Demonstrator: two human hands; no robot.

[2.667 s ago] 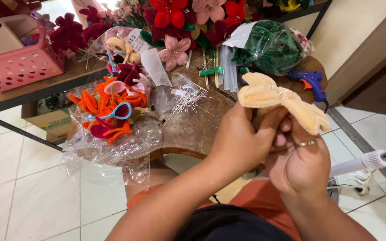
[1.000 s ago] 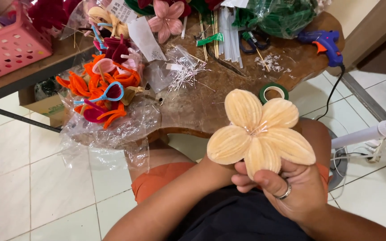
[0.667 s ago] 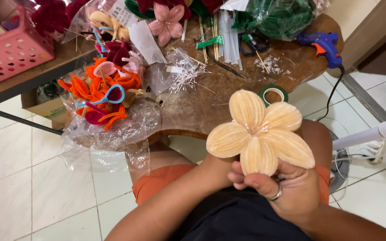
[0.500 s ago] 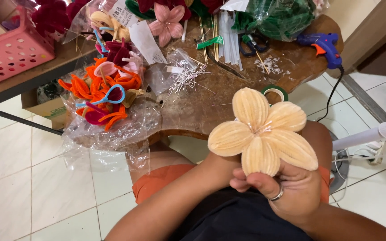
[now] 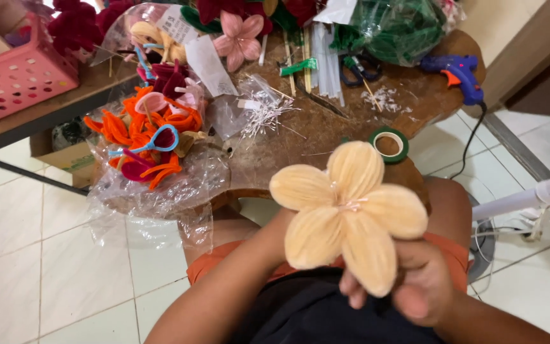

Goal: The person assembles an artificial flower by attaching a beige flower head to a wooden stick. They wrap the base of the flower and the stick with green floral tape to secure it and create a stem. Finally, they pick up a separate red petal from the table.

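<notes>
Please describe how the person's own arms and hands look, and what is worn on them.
Both forearms are bare, with no sleeves, gloves or watch in view. The right hand shows rounded knuckles and no visible ring here. The left hand is mostly hidden behind the flower.

Cream-peach five-petalled flower (image 5: 349,213) with a paler centre. Green tape roll (image 5: 389,144); blue glue gun (image 5: 456,73) with orange trigger; pink perforated basket (image 5: 17,79); orange petal pieces (image 5: 148,130) in clear plastic; pink flower (image 5: 239,33); brown table (image 5: 345,121); white floor tiles (image 5: 46,267).
</notes>
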